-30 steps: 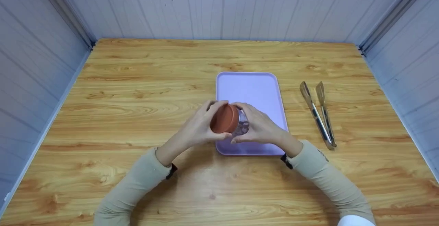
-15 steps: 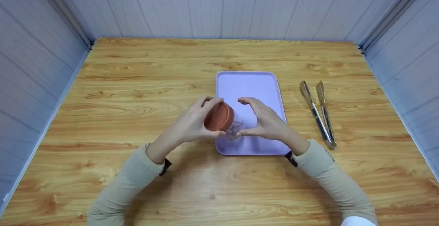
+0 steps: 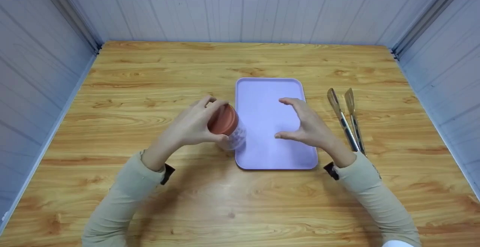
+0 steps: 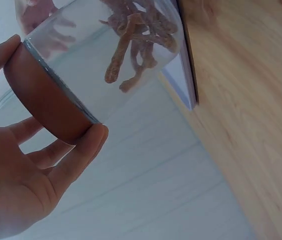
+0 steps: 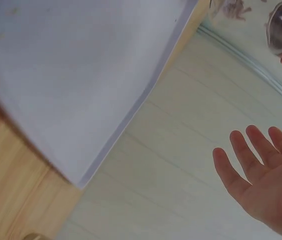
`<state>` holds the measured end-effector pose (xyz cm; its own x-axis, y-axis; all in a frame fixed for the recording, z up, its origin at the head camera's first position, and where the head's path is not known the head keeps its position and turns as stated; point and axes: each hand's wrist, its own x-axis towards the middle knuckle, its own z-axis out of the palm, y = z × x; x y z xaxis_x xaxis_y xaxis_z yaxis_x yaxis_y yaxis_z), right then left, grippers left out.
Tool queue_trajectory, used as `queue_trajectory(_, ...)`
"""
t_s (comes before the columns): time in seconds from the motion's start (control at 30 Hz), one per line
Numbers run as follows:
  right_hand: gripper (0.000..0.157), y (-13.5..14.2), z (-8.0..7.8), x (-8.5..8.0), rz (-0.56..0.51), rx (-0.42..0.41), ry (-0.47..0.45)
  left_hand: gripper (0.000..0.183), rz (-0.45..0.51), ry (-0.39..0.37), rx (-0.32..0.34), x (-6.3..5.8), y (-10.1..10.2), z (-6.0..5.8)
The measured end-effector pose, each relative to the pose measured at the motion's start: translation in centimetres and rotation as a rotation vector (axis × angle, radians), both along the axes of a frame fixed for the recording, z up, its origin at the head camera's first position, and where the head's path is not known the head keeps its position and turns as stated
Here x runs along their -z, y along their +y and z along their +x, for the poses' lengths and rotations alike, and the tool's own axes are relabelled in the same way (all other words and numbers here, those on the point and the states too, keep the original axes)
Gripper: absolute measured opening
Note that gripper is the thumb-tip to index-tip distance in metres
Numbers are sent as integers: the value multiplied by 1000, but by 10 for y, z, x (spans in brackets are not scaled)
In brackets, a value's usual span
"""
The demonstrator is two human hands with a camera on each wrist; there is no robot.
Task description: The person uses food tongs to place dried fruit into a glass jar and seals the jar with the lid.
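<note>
A clear jar (image 3: 237,137) with a reddish-brown lid (image 3: 224,120) hangs tilted over the left edge of a lilac tray (image 3: 270,157). My left hand (image 3: 189,125) grips the lid round its rim. In the left wrist view the lid sits against the mouth of the jar (image 4: 106,55), and brown twig-like pieces (image 4: 131,45) lie towards its far end. Over the tray's right side, apart from the jar, my right hand (image 3: 311,125) holds nothing, its thumb and fingers spread. The right wrist view shows this right hand (image 5: 263,172) with its fingers extended.
Metal tongs (image 3: 343,117) with dark grips lie on the wood-patterned table (image 3: 150,89) right of the tray, their near end partly behind the right sleeve (image 3: 369,183). Pale panel walls (image 3: 225,11) enclose the table at the back and both sides.
My right hand has let go of the jar and moved right. My left hand has carried the jar left by its lid, from over the tray to its left edge.
</note>
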<state>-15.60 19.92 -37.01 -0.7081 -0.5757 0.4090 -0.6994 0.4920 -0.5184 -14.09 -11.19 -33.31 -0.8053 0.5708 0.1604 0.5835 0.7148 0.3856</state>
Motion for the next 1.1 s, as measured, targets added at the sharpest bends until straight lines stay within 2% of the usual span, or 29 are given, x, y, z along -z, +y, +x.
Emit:
queue_trajectory(0.3,81,36,-1,-1,35,113,10,79,-32,-35,-68,-5,-23,-10)
queue_trajectory(0.63,75,73,-2,5,93,197,87,79,-80,-56,-200,1,-42,-23)
queue_trajectory(0.77,72,88,-3,7,132,221,115,80,-109,-43,-223,4,-46,-26)
queue_trajectory(1.1,64,116,4,14,220,361,128,80,-139,-42,-238,6,-47,-30)
